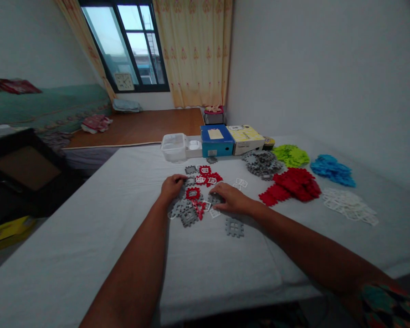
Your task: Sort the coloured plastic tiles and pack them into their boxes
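Observation:
Loose toothed plastic building tiles lie in a cluster on the white-covered table. My left hand (172,187) is closed at the cluster's left side, fingers curled on the edge of a grey interlocking tile (190,181). From the right, my right hand (231,198) has its thumb and fingers around another grey tile (216,199), partly hidden by them. Between the hands are a red square tile (193,193) and a red triangular tile (200,209). Grey tiles (188,217) overlap nearer me, and a single grey tile (234,227) lies apart, below my right hand.
To the right are sorted piles: grey (263,164), lime green (291,156), red (295,184), blue (332,170) and white pieces (349,206). Along the back stand a clear plastic tub (174,147), a blue box (217,141) and a yellow box (245,138).

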`<state>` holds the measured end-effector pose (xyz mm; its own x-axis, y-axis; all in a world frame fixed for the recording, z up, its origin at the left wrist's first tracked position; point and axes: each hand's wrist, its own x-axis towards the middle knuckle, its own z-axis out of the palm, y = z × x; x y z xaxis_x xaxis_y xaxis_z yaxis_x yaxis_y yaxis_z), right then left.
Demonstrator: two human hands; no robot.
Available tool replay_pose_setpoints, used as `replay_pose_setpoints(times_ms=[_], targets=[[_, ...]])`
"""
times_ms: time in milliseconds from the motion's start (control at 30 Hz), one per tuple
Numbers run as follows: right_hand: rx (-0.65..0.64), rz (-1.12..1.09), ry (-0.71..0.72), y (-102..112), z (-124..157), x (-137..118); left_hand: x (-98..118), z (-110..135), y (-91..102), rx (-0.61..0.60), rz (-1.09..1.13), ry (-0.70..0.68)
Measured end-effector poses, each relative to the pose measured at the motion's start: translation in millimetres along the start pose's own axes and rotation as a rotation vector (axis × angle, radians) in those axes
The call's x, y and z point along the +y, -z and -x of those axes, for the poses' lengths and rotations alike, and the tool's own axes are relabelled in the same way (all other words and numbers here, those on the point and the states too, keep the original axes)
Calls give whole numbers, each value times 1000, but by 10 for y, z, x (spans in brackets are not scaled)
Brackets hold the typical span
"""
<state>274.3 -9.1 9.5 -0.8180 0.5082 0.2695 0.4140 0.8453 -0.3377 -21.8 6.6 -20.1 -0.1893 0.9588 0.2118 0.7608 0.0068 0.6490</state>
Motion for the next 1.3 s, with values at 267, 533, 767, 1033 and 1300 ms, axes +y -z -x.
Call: replay_pose_setpoints(times_ms=[267,533,767,1033,1300], targets=[[118,145,-64,111,48,61,23,17,23,-4,3,12],[78,428,-430,757,23,916,46,19,35,3,-27,18],[217,567,-759,1210,120,1409,-7,-10,7,4,-17,7],[169,480,-565,915,45,958,-17,-13,-2,0,-10,-31],[-20,58,180,-109,-210,-491,4,16,-22,-1,16,-6]])
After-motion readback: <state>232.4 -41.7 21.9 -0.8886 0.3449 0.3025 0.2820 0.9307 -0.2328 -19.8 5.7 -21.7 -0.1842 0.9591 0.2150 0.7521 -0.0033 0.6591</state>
